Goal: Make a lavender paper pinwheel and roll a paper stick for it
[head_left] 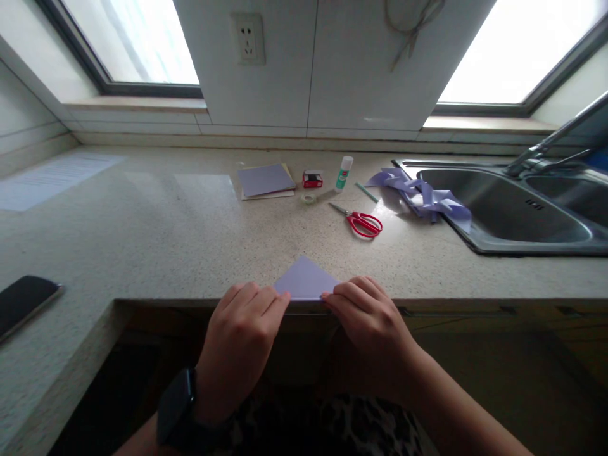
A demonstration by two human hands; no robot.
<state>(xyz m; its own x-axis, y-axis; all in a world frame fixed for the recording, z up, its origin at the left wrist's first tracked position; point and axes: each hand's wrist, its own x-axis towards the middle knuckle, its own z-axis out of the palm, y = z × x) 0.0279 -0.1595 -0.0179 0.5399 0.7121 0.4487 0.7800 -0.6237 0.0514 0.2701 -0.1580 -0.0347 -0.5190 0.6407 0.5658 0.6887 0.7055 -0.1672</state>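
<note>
A sheet of lavender paper [306, 278], its visible part a triangle pointing away from me, lies at the counter's front edge. My left hand [249, 323] grips its left side, thumb and fingers closed together at the near edge. On the right side, my right hand [368, 313] pinches the same near edge in the same way. That edge looks straight and folded or rolled, though the fingers cover both ends. Red-handled scissors [363, 223] lie beyond the paper, a little to the right, untouched.
Behind lie stacked paper sheets [266, 180], a small red box [312, 180], a tape roll [308, 199], an upright glue stick [344, 174] and a thin green stick [367, 192]. Folded lavender paper pieces [422, 195] overlap the sink's rim [479, 244]. A phone [27, 303] rests at left.
</note>
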